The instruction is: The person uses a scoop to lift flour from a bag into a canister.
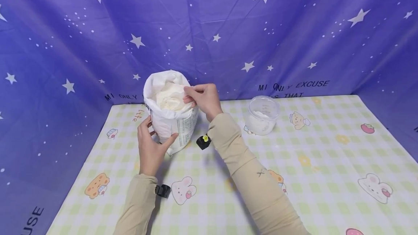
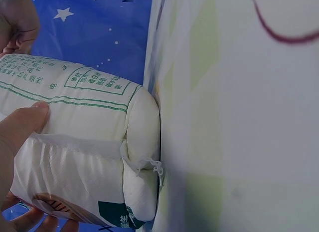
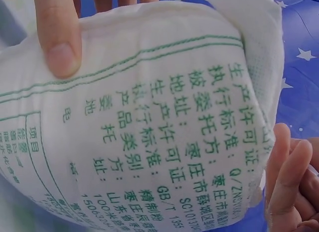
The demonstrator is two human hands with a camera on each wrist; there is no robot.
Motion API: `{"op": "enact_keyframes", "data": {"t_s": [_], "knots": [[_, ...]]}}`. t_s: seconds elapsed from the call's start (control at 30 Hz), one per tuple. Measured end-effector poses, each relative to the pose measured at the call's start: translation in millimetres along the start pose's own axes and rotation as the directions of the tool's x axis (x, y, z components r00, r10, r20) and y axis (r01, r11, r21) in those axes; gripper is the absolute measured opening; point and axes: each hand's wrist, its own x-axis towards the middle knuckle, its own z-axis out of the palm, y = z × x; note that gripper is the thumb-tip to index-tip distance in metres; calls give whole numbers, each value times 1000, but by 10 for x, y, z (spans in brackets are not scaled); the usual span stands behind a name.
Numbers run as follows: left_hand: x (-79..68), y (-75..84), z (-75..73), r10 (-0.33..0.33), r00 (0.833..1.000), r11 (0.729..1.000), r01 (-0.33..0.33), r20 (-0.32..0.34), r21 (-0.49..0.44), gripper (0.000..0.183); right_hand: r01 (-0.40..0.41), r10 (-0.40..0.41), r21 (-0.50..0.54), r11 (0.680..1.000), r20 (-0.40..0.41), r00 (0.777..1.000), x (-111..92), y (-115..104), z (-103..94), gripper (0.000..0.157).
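Observation:
A white woven flour bag with green print stands at the back left, its mouth rolled outward and pale flour showing inside. My left hand grips the bag low on its near side, with the thumb across the front and the fingers round the left. At the right edge of the mouth, my right hand pinches the bag's rim with thumb and curled fingers. In the right wrist view, the right fingers lie against that rim, partly hidden by the bag.
A clear round plastic tub holding some white powder stands to the right of the bag. Under both lies a green-checked tablecloth with cartoon prints. A purple starry curtain hangs right behind the table's back edge.

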Motion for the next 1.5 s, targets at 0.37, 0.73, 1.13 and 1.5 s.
{"op": "enact_keyframes", "data": {"t_s": [0.37,0.73,1.13,1.5], "knots": [[8,-2,-23,-3,1000,1000,3,-2,6,95,-1,5,112,994,-40,999,0,76,-48,23],[4,10,-24,-15,1000,1000,15,4,7,93,10,6,201,980,-78,997,-34,185,-117,24],[4,40,87,-27,999,1000,27,25,5,95,-44,77,295,954,-99,992,-43,244,-290,27],[12,14,6,-22,1000,1000,22,5,15,94,-59,107,378,924,-106,989,-35,222,-264,16]]}}
